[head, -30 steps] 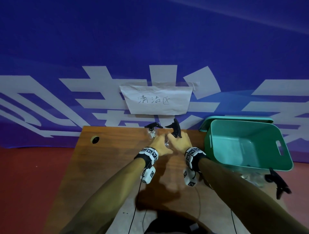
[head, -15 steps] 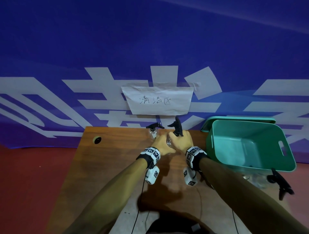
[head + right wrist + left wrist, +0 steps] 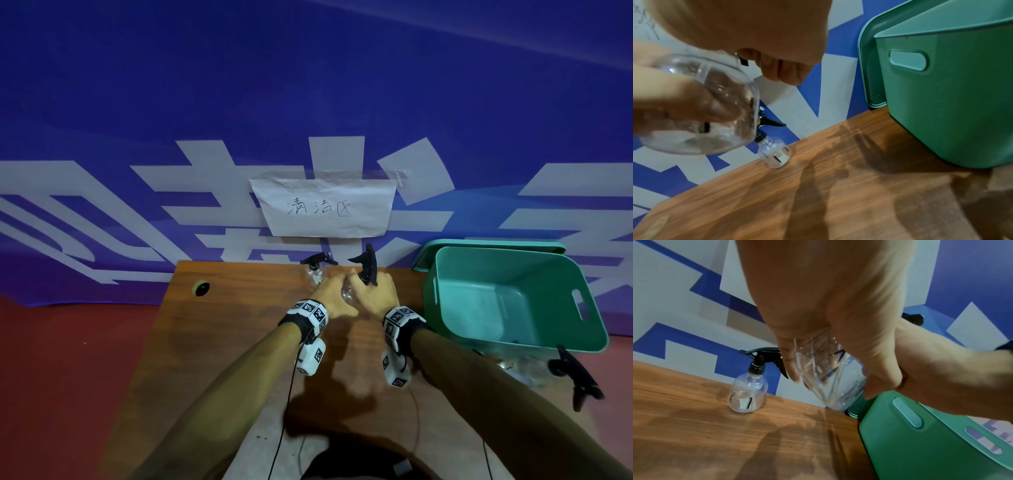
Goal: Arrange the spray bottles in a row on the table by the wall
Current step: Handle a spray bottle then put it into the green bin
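Both hands hold one clear spray bottle with a black trigger head above the wooden table, close to the wall. My left hand wraps the bottle's body. My right hand grips it near the neck, and the held bottle hangs tilted in the air. Just to its left, a second spray bottle stands upright by the wall. A third spray bottle lies at the table's right front, behind the bin.
A green plastic bin sits on the right side of the table, its lid leaning against the wall behind it. A paper sign hangs on the blue wall. A cable hole is at the table's far left.
Hardly anything: both hands keep holding the bottle at the same spot near the wall, and the standing bottle has not moved.
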Available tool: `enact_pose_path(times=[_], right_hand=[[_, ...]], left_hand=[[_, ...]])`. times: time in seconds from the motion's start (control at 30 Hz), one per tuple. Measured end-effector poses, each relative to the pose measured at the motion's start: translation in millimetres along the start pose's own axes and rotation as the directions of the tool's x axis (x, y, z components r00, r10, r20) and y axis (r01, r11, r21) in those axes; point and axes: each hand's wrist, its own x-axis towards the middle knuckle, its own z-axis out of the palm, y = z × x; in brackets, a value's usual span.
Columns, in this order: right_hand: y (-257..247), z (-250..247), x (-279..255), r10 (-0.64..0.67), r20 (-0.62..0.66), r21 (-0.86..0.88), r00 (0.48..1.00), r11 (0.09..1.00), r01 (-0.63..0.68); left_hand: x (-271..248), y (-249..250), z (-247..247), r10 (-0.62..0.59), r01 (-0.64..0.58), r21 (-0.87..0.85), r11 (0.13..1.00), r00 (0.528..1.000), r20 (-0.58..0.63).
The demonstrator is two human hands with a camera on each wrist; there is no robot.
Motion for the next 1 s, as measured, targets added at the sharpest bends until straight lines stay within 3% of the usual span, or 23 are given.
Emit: enact_pose_path(times=[0.23, 0.43, 0.6, 0.73, 0.83, 0.93, 1.0], right_hand=[[2, -1, -5, 0.005, 0.030, -0.004, 1.000, 1.000, -0.005], [-5, 1, 2, 0.048, -0.004, 0.027, 0.999, 0.999, -0.047], [-2, -1, 0, 0.078, 0.027, 0.026, 0.997, 0.997, -0.079], [14, -2, -5, -0.055, 0.063, 0.133, 0.996, 0.990, 0.046], [25, -3, -7, -0.137, -0.005, 0.234, 0.991, 0.963, 0.134], [36, -5, 0, -0.153, 0.015, 0.194, 0.988, 0.970, 0.147], [44, -6, 5, -0.143, 0.060, 0.080, 0.988, 0.987, 0.138]], left_hand=[[-2, 0, -6, -0.033, 0.029, 0.052, 0.998, 0.997, 0.072], [3, -5, 10, 0.012, -0.016, -0.032, 0.999, 0.995, -0.101], [0, 0, 8, 0.010, -0.008, 0.023, 1.000, 0.995, -0.098], [1, -6, 9, -0.033, 0.040, 0.058, 0.998, 0.992, -0.126], [1, -10, 10, -0.061, 0.070, 0.105, 0.992, 0.994, -0.093], [4, -18, 18, -0.086, 0.088, 0.092, 0.992, 0.996, -0.027], [3, -21, 23, -0.092, 0.098, 0.086, 0.991, 0.993, -0.074]])
